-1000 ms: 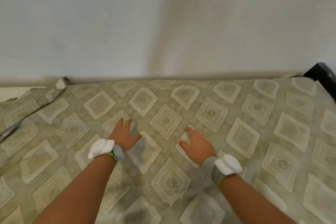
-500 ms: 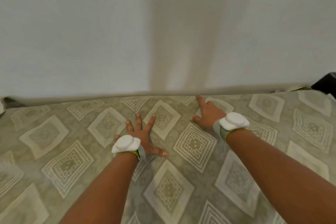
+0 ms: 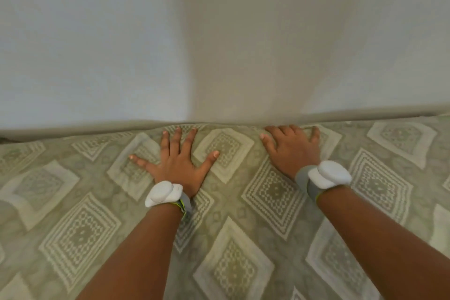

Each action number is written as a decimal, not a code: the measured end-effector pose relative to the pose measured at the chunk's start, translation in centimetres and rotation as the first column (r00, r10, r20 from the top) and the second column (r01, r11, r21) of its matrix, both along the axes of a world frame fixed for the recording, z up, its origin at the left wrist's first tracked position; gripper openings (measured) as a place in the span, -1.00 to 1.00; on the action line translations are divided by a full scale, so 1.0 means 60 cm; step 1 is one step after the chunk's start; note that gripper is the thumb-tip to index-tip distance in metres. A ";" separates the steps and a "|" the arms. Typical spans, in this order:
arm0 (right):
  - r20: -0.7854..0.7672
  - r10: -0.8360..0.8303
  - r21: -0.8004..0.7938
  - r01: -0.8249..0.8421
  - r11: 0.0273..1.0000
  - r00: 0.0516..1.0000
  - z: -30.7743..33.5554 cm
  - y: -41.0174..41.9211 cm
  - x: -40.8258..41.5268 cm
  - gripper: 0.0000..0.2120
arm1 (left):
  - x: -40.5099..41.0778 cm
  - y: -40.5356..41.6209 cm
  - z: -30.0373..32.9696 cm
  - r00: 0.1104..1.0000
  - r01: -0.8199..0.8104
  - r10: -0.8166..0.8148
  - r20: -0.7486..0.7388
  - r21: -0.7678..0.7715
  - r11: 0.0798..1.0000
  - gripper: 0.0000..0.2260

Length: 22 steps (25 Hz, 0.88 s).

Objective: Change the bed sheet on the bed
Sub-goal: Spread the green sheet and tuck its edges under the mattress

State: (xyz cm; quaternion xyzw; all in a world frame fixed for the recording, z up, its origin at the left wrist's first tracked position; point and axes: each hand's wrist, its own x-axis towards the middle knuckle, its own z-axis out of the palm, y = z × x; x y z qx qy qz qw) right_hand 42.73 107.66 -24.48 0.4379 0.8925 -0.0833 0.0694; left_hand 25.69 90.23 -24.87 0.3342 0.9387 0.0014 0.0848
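both hands moved to wall edge | left hand (image 3: 175, 167), right hand (image 3: 292, 151) fingers spread on bed sheet (image 3: 243, 263)

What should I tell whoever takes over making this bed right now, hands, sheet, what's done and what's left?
Left hand: flat on the patterned sheet, fingers spread, no grip.
Right hand: flat too, fingertips at the far edge by the wall.
Done: sheet is spread over the visible part of the bed, mostly smooth.
Left: probably tuck the wall-side edge and check the corners, which are out of view.
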 end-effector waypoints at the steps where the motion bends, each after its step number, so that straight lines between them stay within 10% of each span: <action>1: 0.065 -0.006 -0.089 0.012 0.996 0.998 0.017 0.023 -0.015 -0.48 | 0.003 0.001 -0.004 1.000 0.001 -0.001 -0.005 0.015 1.000 -0.25; 4: 0.154 -0.007 -0.387 0.067 0.919 0.988 0.052 0.063 -0.088 -0.46 | 0.002 0.001 -0.010 0.999 -0.004 0.006 -0.040 0.056 0.998 -0.29; 11: -0.153 0.080 0.094 -0.066 0.993 0.985 0.004 -0.229 0.004 -0.47 | 0.001 -0.001 -0.034 0.992 0.020 -0.008 -0.127 0.101 0.995 -0.36; 22: -0.085 0.058 0.030 -0.055 0.998 0.995 -0.015 -0.284 -0.001 -0.53 | 0.017 -0.099 0.025 0.959 0.181 -0.203 0.199 0.125 0.976 -0.28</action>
